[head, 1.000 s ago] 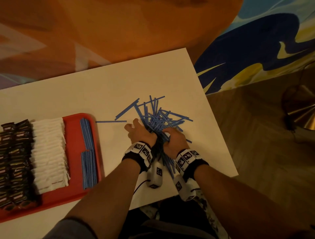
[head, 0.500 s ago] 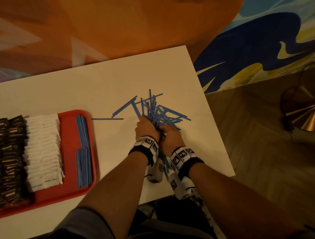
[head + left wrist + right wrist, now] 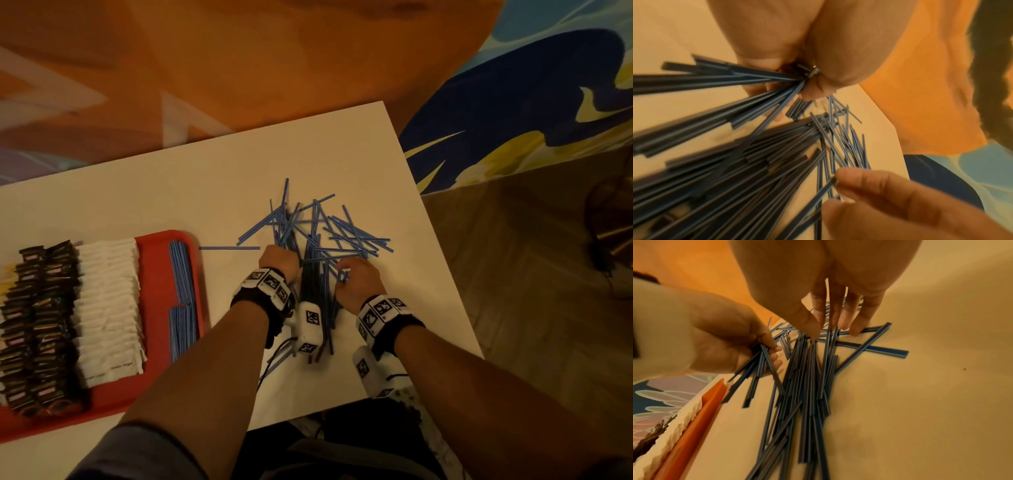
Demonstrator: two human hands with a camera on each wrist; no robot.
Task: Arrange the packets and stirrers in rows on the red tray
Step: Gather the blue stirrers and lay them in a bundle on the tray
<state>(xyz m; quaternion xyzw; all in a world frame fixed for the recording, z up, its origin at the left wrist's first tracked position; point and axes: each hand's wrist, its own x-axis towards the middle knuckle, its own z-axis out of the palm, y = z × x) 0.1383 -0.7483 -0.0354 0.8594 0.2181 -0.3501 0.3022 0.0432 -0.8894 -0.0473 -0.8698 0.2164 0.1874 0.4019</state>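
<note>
Blue stirrers (image 3: 318, 240) lie in a crossed, loose heap on the white desk (image 3: 212, 192), toward its right edge and nearer the far side than the near one. One stray stirrer (image 3: 229, 247) lies flat between the heap and the red tray (image 3: 156, 274), apart from both.

Left hand (image 3: 277, 262): fingers curled round a bunch of stirrers (image 3: 756, 368); the bunch fans out below the fist. Grip confirmed in left and right wrist views.

Right hand (image 3: 359, 281): at the near right of the heap, thumb and forefinger pinching a single stirrer (image 3: 826, 186), the other fingertips (image 3: 857, 331) extended down onto stirrers lying on the desk.

Red tray sits at the desk's left edge, partly out of the head view. On it, left to right: dark packets (image 3: 37, 325) in overlapping rows, white packets (image 3: 108, 308) in an overlapping row, then two short columns of aligned stirrers (image 3: 181, 294) along the tray's right rim. Dark packet print is too dim to read; probably two rows.
</note>
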